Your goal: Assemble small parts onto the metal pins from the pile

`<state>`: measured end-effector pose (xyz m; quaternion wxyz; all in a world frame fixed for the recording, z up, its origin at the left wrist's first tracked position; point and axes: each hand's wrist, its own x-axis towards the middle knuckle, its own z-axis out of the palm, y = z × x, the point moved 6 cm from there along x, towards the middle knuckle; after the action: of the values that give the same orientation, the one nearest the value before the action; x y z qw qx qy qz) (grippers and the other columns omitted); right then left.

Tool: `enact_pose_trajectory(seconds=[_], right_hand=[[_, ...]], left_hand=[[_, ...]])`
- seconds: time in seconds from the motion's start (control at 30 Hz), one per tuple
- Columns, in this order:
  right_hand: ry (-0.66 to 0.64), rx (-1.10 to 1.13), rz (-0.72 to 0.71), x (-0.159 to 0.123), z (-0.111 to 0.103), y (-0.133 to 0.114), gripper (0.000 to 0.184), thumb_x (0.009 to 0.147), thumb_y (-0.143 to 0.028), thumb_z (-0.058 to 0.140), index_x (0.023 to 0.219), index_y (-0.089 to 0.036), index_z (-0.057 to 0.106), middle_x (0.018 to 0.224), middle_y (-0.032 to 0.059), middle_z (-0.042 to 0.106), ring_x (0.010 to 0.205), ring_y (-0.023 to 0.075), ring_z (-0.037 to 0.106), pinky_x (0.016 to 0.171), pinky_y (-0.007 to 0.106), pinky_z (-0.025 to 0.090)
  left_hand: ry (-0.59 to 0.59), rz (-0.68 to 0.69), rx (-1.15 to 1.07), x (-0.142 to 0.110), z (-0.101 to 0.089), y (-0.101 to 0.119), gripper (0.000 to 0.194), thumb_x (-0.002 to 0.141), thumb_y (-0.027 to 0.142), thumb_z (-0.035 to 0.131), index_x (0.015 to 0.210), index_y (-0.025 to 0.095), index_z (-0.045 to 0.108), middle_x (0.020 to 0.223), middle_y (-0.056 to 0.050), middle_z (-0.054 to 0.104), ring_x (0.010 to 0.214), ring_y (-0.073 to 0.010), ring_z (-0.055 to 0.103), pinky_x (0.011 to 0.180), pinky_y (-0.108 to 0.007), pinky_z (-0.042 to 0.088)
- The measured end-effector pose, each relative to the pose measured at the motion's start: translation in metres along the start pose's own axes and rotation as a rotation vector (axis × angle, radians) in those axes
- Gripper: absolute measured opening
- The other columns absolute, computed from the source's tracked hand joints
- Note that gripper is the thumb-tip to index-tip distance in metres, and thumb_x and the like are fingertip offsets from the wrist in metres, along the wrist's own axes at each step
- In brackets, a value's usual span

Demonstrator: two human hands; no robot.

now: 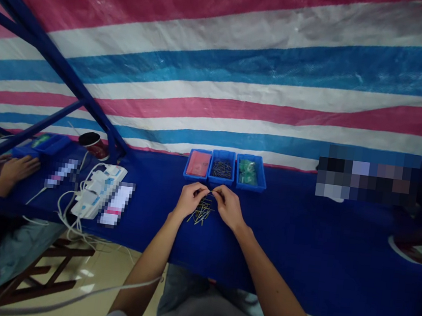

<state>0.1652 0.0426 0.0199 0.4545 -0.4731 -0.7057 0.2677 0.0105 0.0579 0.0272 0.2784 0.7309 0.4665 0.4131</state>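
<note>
My left hand (191, 199) and my right hand (228, 206) meet over the blue table (279, 258), fingers pinched close together. Between their fingertips is a tiny light-coloured piece, too small to make out. Just beneath lies a loose pile of thin, yellowish and dark metal pieces (200, 214), like long pins or screws. Behind my hands, three blue trays stand in a row. The left tray (185, 174) holds pinkish-red flat packets. Dark, thin metal pieces (222, 168) fill the middle one. Green items in clear wrapping (247, 173) lie in the right tray.
To the left are a white power strip (99, 190) with cables, a blurred-out phone (116, 204) and a dark cup (94, 145). Blue metal frame bars (54, 59) separate another person's hands (19, 169). A dark red container (419, 247) stands at right; striped sheeting (219, 92) hangs behind.
</note>
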Motion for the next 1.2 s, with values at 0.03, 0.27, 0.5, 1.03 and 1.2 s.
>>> enact_pose_trajectory(seconds=[0.03, 0.27, 0.5, 1.03, 1.2], right_hand=[[-0.003, -0.001, 0.002, -0.0001, 0.0, -0.0003, 0.019, 0.097, -0.03, 0.046, 0.089, -0.022, 0.061, 0.085, 0.0045, 0.068, 0.078, 0.0202, 0.062, 0.07, 0.029, 0.045], [0.001, -0.024, -0.013, -0.0001, -0.0018, -0.0028, 0.023, 0.098, -0.032, 0.045, 0.086, -0.022, 0.061, 0.082, 0.0042, 0.067, 0.075, 0.0197, 0.061, 0.069, 0.029, 0.043], [-0.025, -0.152, 0.008, -0.0008, 0.0007, -0.0023, 0.034, 0.101, -0.037, 0.039, 0.076, -0.022, 0.055, 0.072, 0.0019, 0.062, 0.065, 0.0168, 0.057, 0.062, 0.026, 0.037], [-0.008, -0.028, -0.024, -0.0003, 0.003, 0.0008, 0.014, 0.097, -0.027, 0.046, 0.093, -0.023, 0.059, 0.083, 0.0028, 0.067, 0.078, 0.0198, 0.064, 0.071, 0.029, 0.044], [0.003, -0.072, -0.017, -0.0002, 0.0012, 0.0037, 0.016, 0.098, -0.029, 0.045, 0.091, -0.023, 0.059, 0.082, 0.0034, 0.067, 0.077, 0.0202, 0.063, 0.069, 0.028, 0.042]], left_hand=[[-0.002, -0.001, 0.0, 0.0001, 0.0001, 0.0001, 0.021, 0.091, 0.031, 0.06, 0.081, 0.016, 0.07, 0.076, -0.002, 0.069, 0.066, -0.0127, 0.059, 0.063, -0.024, 0.041], [0.0, -0.011, 0.003, 0.0009, 0.0002, 0.0007, 0.023, 0.091, 0.033, 0.06, 0.08, 0.016, 0.071, 0.076, -0.003, 0.07, 0.066, -0.0132, 0.059, 0.063, -0.024, 0.042], [0.008, -0.002, 0.011, 0.0002, 0.001, 0.0, 0.025, 0.091, 0.036, 0.06, 0.081, 0.016, 0.071, 0.076, -0.003, 0.07, 0.066, -0.0132, 0.059, 0.064, -0.024, 0.043], [0.019, 0.003, 0.015, -0.0005, -0.0007, -0.0017, 0.022, 0.091, 0.032, 0.061, 0.08, 0.015, 0.07, 0.075, -0.002, 0.069, 0.066, -0.0126, 0.059, 0.063, -0.023, 0.042], [0.003, 0.025, 0.018, -0.0009, 0.002, -0.0025, 0.019, 0.091, 0.029, 0.062, 0.081, 0.016, 0.071, 0.077, -0.001, 0.069, 0.067, -0.012, 0.059, 0.065, -0.023, 0.042]])
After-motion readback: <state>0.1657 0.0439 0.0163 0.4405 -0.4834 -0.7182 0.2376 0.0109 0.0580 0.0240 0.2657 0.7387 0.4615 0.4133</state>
